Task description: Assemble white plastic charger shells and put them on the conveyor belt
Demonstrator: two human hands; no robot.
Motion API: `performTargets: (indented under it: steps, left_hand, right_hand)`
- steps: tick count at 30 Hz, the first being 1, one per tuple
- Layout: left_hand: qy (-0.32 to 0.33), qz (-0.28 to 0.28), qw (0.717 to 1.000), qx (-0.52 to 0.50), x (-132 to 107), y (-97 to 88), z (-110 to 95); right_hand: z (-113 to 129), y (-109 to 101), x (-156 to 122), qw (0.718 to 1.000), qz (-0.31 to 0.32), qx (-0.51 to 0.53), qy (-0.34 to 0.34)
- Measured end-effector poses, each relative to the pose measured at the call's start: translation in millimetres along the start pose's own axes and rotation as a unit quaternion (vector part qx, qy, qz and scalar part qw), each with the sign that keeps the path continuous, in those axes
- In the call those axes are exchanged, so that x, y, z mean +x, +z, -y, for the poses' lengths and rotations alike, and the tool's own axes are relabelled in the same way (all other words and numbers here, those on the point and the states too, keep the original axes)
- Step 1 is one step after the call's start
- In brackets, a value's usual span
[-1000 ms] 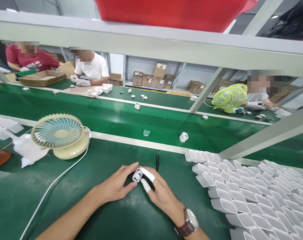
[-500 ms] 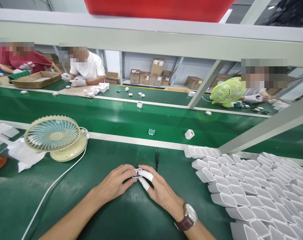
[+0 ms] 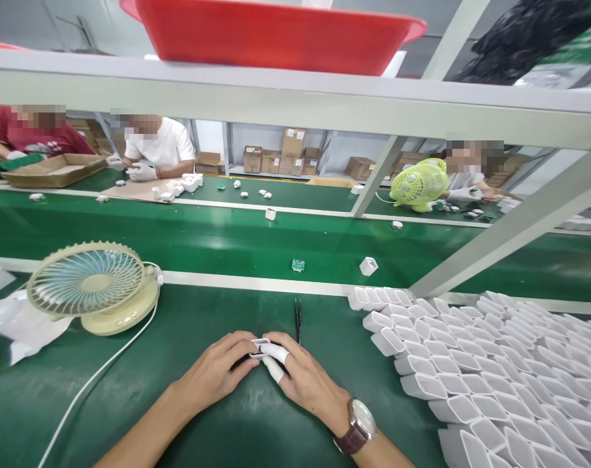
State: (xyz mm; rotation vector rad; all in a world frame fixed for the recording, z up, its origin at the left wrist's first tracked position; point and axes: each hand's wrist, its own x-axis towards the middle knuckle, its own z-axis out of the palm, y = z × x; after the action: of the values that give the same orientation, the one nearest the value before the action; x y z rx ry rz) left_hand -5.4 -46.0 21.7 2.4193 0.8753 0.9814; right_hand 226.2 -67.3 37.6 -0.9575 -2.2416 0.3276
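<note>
Housing (image 3: 260,341) turned, btwn L/R fingers (image 3: 275,352)

Beige fan (image 3: 96,283) w/ cord (image 3: 86,389) sits L, red tub (image 3: 270,38) on shelf (image 3: 275,101), green fan (image 3: 420,184) + cardbd boxes (image 3: 292,143) in bkgd.

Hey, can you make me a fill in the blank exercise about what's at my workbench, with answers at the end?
1. The number of hands touching the small white casing is ____.
2. Of the left hand and right hand, only the ____ wears white finger covers.
3. The tweezers are coloured ____.
4. The shelf's large tub is ____.

Missing words: two; right; black; red.
</note>
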Motion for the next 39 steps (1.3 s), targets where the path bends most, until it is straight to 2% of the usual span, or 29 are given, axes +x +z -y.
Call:
performTargets:
  steps: [3,5,7,9,12,14,18,22,24,26,31,34,37,39]
  left_hand:
    - [-0.022,-0.035,0.998,-0.053,1,1.7,1]
    - [-0.093,-0.081,0.984,-0.128,4,2.3,2]
    - [-0.199,-0.125,0.943,-0.235,8,1.3,2]
    - [-0.292,-0.162,0.875,-0.352,13,-1.4,0]
    - [-0.358,-0.199,0.774,-0.483,20,-6.5,-3]
    - [-0.376,-0.203,0.729,-0.534,23,-8.9,-4]
    - [-0.405,-0.217,0.669,-0.584,23,-9.3,-1]
    - [-0.423,-0.245,0.641,-0.592,23,-9.8,3]
    - [-0.421,-0.247,0.647,-0.586,24,-11.9,2]
    - [-0.404,-0.234,0.676,-0.570,24,-14.5,0]
    - [-0.357,-0.198,0.812,-0.417,18,-10.6,-1]
    - [-0.330,-0.186,0.870,-0.314,12,0.2,7]
    - [-0.293,-0.188,0.907,-0.237,9,8.9,12]
    - [-0.273,-0.199,0.919,-0.203,9,11.0,12]
  right_hand:
    - [-2,0,-1,1.000,-0.018,-0.017,0.001]
    - [-5,-2,-1,0.999,-0.048,-0.022,0.002]
    - [-9,-4,-2,0.997,-0.075,-0.027,0.001]
    - [-11,-5,-2,0.996,-0.083,-0.031,-0.002]
    - [-12,-4,-2,0.996,-0.078,-0.037,-0.015]
    - [-11,-1,-1,0.996,-0.076,-0.045,-0.027]
    - [-9,2,-2,0.995,-0.076,-0.056,-0.042]
    - [-11,2,-1,0.995,-0.077,-0.051,-0.042]
    - [-12,2,-2,0.995,-0.076,-0.053,-0.043]
    - [-11,2,-2,0.995,-0.074,-0.057,-0.044]
    - [-6,3,-1,0.996,-0.054,-0.062,-0.043]
    - [-5,6,-1,0.995,-0.036,-0.062,-0.064]
    - [-3,8,-2,0.995,-0.033,-0.061,-0.075]
    - [-1,8,-3,0.995,-0.037,-0.056,-0.074]
